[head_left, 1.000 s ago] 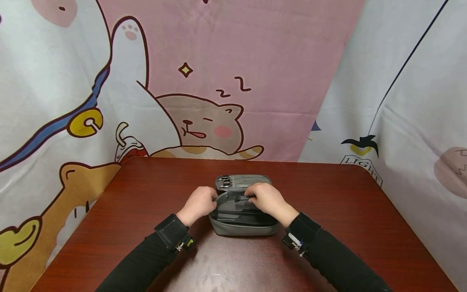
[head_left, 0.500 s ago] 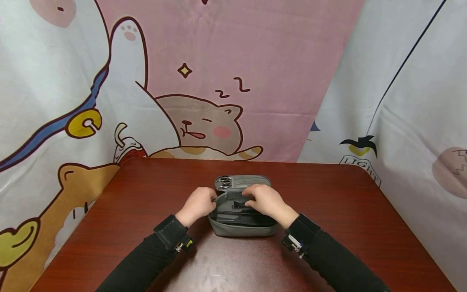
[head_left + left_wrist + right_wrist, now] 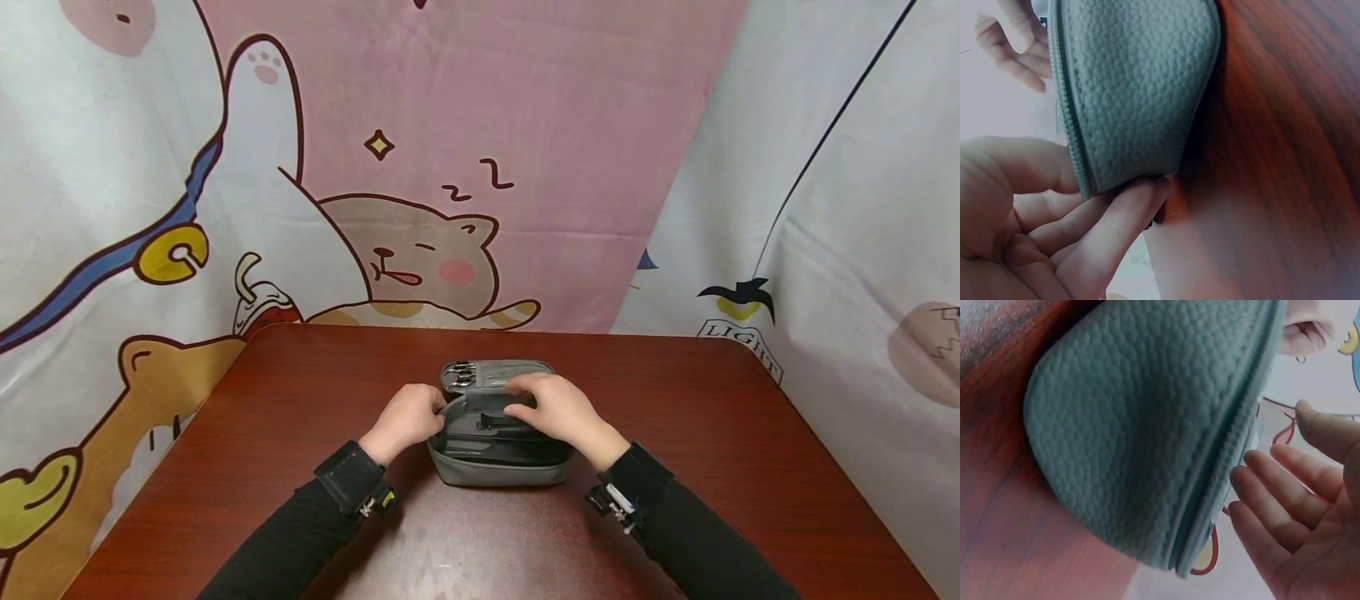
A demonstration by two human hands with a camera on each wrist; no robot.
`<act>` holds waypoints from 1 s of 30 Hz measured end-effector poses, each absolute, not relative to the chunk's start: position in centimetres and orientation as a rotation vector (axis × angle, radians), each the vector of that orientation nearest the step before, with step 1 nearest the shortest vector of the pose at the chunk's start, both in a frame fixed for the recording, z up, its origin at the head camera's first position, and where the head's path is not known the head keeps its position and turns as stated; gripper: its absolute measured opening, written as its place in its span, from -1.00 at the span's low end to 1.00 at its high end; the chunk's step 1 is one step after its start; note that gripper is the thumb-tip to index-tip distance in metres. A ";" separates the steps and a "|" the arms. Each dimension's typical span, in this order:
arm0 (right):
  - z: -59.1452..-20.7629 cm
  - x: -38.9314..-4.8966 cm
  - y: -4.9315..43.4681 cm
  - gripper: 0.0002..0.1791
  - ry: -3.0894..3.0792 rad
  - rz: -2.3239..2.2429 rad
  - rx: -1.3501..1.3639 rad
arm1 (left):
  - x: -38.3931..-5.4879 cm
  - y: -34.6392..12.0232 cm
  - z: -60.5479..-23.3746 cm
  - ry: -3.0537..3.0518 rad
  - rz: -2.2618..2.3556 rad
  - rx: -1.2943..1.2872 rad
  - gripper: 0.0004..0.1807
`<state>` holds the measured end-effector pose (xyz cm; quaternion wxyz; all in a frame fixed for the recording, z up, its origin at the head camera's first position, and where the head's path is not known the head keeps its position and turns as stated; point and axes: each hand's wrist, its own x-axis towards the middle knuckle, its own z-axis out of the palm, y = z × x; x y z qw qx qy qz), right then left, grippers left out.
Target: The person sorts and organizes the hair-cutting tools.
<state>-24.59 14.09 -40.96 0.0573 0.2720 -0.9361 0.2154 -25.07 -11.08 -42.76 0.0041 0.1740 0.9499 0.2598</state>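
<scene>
A grey-green zippered case (image 3: 502, 474) with pebbled sides lies unzipped on the table, its lid (image 3: 517, 372) folded back. My left hand (image 3: 408, 419) pinches the case's left end; in the left wrist view its thumb is at the zipper edge (image 3: 1067, 119) and a finger is under the corner. My right hand (image 3: 558, 408) hovers over the right side of the opening, thumb and fingers apart, holding nothing. Below its thumb a small dark strap-like piece (image 3: 491, 422) lies inside the case. In front of that is a long black item (image 3: 495, 451), its kind unclear.
Shiny metal scissor-like tools (image 3: 461, 374) sit in the lid's left part. The case rests mid-table on a reddish-brown wooden table (image 3: 300, 400). Behind the table hangs a printed cartoon cloth (image 3: 570, 167).
The small dark piece has dropped lower into the case and my right hand has let go of it. That hand has then moved slightly up and right. My left hand stays put.
</scene>
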 end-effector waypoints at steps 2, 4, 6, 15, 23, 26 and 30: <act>-41.0 -24.6 14.6 -0.56 -2.812 0.699 0.822 | -25.2 -11.2 -42.8 2.974 0.828 0.556 -0.93; -41.0 -24.6 15.1 -0.54 -2.787 0.746 0.811 | -25.3 -11.4 -42.8 2.972 0.850 0.553 -0.95; -41.0 -24.6 15.5 -0.52 -2.767 0.785 0.790 | -25.4 -11.6 -42.6 2.959 0.884 0.529 -0.92; -40.9 -25.0 17.4 -0.43 -2.734 0.869 0.672 | -25.8 -12.4 -41.7 2.852 1.047 0.327 -0.35; -41.2 -25.6 18.5 -0.36 -2.752 0.932 0.615 | -26.7 -13.1 -41.8 2.597 1.362 0.121 -0.05; -41.5 -25.9 18.9 -0.35 -2.769 0.975 0.588 | -27.0 -13.4 -42.0 2.493 1.478 0.063 -0.01; -41.7 -26.4 19.3 -0.32 -2.797 1.075 0.545 | -27.3 -13.7 -42.1 2.419 1.562 0.012 0.01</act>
